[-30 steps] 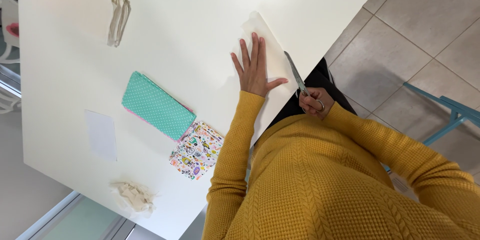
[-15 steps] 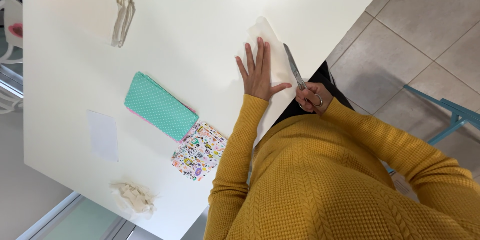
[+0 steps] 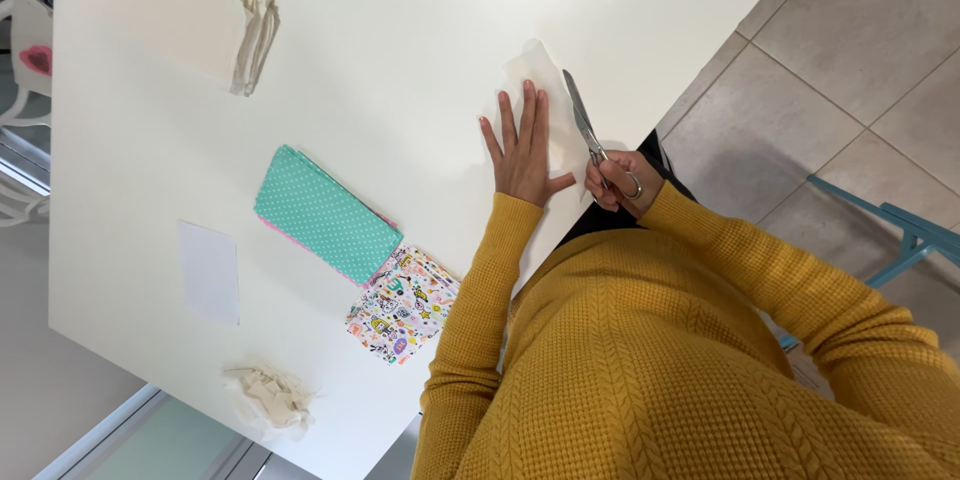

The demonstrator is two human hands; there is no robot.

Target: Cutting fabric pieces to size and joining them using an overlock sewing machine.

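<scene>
Single head-worn view, looking steeply down, tilted, close over white table (image 3: pixel 400 120) and hands

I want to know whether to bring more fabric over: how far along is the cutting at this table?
Looks done: folded stacks of teal dotted fabric, a patterned piece and scraps lie on the white table. In hand: the left hand presses a cream fabric sheet flat while the right hand holds scissors at its edge. Left: most of that sheet appears uncut.
</scene>
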